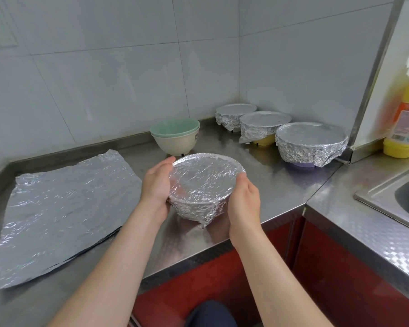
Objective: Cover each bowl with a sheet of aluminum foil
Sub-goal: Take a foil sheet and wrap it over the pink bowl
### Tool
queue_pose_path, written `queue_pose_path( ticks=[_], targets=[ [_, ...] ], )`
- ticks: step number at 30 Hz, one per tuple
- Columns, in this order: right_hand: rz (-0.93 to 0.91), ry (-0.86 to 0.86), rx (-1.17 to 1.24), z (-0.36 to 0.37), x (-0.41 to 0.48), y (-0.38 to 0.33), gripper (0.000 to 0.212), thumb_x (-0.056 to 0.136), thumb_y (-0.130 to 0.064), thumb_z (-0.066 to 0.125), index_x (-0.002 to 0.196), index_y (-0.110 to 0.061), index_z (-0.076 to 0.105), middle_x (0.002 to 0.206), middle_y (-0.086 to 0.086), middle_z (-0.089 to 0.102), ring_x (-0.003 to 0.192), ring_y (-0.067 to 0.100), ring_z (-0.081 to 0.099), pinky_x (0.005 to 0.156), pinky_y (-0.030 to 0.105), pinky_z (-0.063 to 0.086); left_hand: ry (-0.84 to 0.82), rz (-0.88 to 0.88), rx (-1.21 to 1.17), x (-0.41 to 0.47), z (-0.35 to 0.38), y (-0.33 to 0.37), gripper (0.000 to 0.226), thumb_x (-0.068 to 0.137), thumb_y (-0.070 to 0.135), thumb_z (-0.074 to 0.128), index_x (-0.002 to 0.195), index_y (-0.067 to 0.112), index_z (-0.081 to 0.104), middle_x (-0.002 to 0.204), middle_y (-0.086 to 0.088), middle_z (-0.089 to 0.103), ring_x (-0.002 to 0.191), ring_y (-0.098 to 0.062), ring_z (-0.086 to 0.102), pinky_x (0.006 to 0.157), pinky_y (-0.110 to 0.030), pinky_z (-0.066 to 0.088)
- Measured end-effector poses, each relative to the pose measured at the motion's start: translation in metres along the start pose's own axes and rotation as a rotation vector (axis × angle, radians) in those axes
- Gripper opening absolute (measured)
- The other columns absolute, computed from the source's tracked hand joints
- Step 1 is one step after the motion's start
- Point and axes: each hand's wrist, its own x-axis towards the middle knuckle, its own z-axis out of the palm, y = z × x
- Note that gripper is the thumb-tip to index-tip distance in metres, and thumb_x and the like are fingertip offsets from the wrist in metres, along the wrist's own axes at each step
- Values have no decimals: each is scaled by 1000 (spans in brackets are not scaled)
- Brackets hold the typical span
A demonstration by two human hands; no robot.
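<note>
A bowl wrapped in crinkled aluminum foil (204, 185) is held between both hands just above the steel counter. My left hand (156, 185) presses its left side and my right hand (243, 204) cups its right side. A stack of flat foil sheets (64, 208) lies on the counter to the left. Two bare bowls, a green one nested in a white one (176, 138), stand behind against the wall. Three foil-covered bowls sit in the back right corner: the farthest (234, 114), the middle one over a yellow bowl (261, 125) and the nearest over a purple bowl (311, 142).
The steel counter (257, 175) meets tiled walls at the back and turns right toward a sink (401, 197). A yellow bottle with an orange label (406, 123) stands on the right ledge. Red cabinet fronts (328, 267) lie below the counter edge.
</note>
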Motion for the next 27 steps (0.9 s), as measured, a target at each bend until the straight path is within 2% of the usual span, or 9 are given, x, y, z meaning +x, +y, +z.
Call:
queue_pose_path(
  ticks=[2,5,10,12,14,17,21,24,27],
  targets=[
    [31,32,10,4,1,-1,49,103,-39,28,124,-4,56,128,19,58,121,32,54,106,46,42,31,21,16,-2,1,-3,28,95,9,50,119,12,64,100,-6,70,84,-19,67,69,-31,54],
    [64,9,35,7,3,-5,52,103,-42,28,132,-8,53,132,8,59,123,25,54,108,45,41,81,26,7,-7,1,-5,29,95,15,52,121,13,64,115,-9,68,102,-25,66,89,-42,54],
    [150,-77,-1,-3,18,-11,66,91,-57,41,148,-23,35,150,-5,41,135,21,41,113,46,33,9,7,4,-18,-6,-7,45,92,30,55,129,4,56,124,-13,64,107,-25,64,93,-39,50],
    [152,-66,-13,-10,22,-15,69,86,-57,46,146,-23,38,148,-3,44,134,23,44,112,48,34,-82,20,56,-29,-11,-8,56,90,40,56,135,8,50,133,-8,59,119,-21,57,107,-42,40],
    [147,-45,-19,-17,27,-17,55,94,-46,44,140,-17,45,142,3,50,130,26,48,110,47,36,-128,43,77,-40,-9,-11,55,95,40,52,144,16,41,141,3,50,127,-13,49,113,-38,33],
    [159,-49,-8,-19,27,-18,34,102,-38,39,121,-13,50,113,0,54,112,25,52,97,38,40,-148,103,80,-49,-5,-19,56,99,37,47,150,23,26,149,8,37,135,-8,38,116,-36,27],
    [197,-60,-1,-18,26,-25,41,101,-41,40,125,-11,52,102,0,60,101,26,61,90,38,47,-170,133,110,-48,-7,-19,72,88,56,52,148,22,32,151,7,37,138,-10,35,117,-42,25],
    [184,-82,34,-26,26,-32,46,100,-45,40,134,-15,51,121,3,64,106,22,61,97,41,47,-210,135,135,-56,-13,-13,71,88,58,52,145,19,38,148,10,39,136,-7,36,117,-36,22],
    [67,-35,-16,-43,19,-36,50,101,-46,37,143,-18,44,139,-4,52,116,10,49,96,30,37,-174,214,325,-66,-27,-14,47,100,37,44,144,24,37,131,26,39,115,17,39,107,-23,25]
  ],
)
